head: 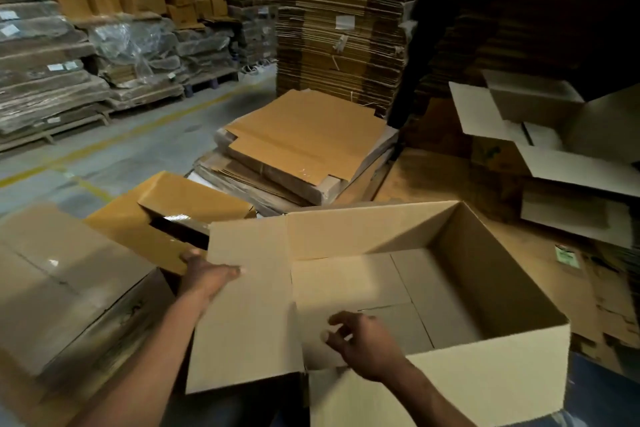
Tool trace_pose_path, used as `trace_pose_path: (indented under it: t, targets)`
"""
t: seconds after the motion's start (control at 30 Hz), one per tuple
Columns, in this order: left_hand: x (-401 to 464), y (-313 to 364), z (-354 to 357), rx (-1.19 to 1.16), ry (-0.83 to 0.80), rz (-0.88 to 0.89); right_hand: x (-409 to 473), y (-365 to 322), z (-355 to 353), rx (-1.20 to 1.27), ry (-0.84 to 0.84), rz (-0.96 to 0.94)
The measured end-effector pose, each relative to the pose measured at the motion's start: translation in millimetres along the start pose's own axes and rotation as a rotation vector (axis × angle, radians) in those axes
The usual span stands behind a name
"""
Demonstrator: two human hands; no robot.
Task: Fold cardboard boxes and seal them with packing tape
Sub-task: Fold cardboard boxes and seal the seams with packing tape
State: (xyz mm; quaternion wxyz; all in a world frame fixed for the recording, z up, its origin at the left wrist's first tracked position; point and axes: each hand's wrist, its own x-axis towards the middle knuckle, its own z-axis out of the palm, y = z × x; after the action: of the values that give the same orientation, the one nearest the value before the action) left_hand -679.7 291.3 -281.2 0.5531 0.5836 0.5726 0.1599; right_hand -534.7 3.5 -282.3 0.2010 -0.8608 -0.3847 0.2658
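Observation:
An open cardboard box point(491, 378) stands in front of me, its top open and its bottom flaps folded flat inside. Its left side flap point(249, 305) sticks out sideways. My left hand point(207, 274) grips the outer edge of that flap, thumb on top and fingers hidden behind it. My right hand point(363, 343) hovers over the box's near edge with fingers loosely curled, holding nothing. No tape roll is visible.
A sealed box point(62, 288) sits at my left, an orange-brown box point(166, 215) behind the flap. Flat cardboard sheets point(304, 139) lie on a low stack ahead. Open boxes point(554, 135) pile at right. Tall cardboard stacks point(343, 24) and wrapped pallets point(45, 80) line the back.

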Motion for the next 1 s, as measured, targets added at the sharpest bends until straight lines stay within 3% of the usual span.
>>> trace_pose_path:
  t: [0.13, 0.23, 0.3, 0.37, 0.47, 0.57, 0.6, 0.67, 0.77, 0.87, 1.0]
  targets:
    - [-23, 72, -7, 0.011, -0.143, 0.297, -13, 44, -22, -0.163, 0.046, 0.081]
    - [-66, 102, 37, 0.004, -0.317, 0.37, -21, 52, -18, -0.259, 0.102, 0.141]
    - [-95, 95, 80, 0.137, -0.386, 0.407, -21, 52, -12, -0.241, 0.175, 0.163]
    - [-117, 79, 124, 0.281, -0.342, 0.458, -22, 49, -6, -0.221, 0.19, 0.181]
    - [-127, 67, 162, 0.438, -0.133, 0.532, -27, 51, 3, -0.17, 0.12, 0.208]
    - [-120, 63, 187, 0.539, -0.117, 0.559, -42, 61, -8, 0.217, 0.105, 0.221]
    - [-119, 61, 196, 0.6, -0.128, 0.59, -46, 68, -17, 0.302, 0.143, 0.233]
    - [-118, 56, 214, 0.722, -0.143, 0.638, -52, 90, -38, 0.238, 0.353, 0.247]
    - [-118, 46, 240, 0.88, -0.121, 0.664, -66, 147, -67, 0.053, 0.597, 0.464]
    - [-117, 28, 255, 0.99, -0.079, 0.673, -88, 197, -98, -0.054, 0.542, 0.647]
    - [-116, 13, 264, 1.049, -0.078, 0.67, -130, 257, -123, 0.146, 0.576, 0.947]
